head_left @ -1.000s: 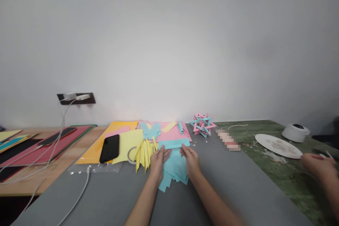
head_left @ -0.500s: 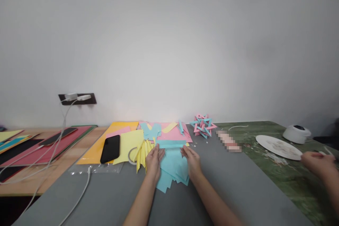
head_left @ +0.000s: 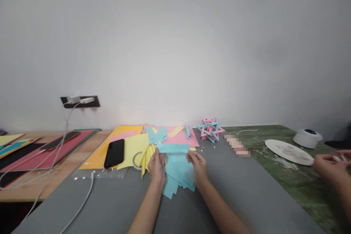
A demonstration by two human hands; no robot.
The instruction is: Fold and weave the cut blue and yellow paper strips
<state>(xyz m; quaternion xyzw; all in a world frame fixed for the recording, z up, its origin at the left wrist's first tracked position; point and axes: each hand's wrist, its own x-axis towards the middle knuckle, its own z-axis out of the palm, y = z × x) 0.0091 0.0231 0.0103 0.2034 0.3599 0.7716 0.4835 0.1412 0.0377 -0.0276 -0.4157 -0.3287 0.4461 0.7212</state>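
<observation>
A narrow strip of light blue paper [head_left: 173,148] stretches level between my two hands. My left hand [head_left: 157,166] pinches its left end, and my right hand [head_left: 198,163] pinches the right end. Below the strip, a loose pile of light blue paper pieces [head_left: 178,173] lies on the grey table surface [head_left: 230,190]. Just left of my left hand stands a bundle of folded yellow paper strips [head_left: 147,159], beside a roll of tape [head_left: 136,161] that it partly covers. Behind my hands lie cut blue pieces [head_left: 157,135] on a pink sheet [head_left: 179,139].
A pink and blue paper star model [head_left: 210,130] stands near the wall. To the left are a black phone [head_left: 114,153], yellow sheets [head_left: 133,150] and a white cable [head_left: 82,204]. At right, another person's hands [head_left: 333,166] work near a white plate [head_left: 289,152].
The strip in my hands has shifted slightly left and up, with my left hand moving a little left. At the far right, the other person's second hand has come into view.
</observation>
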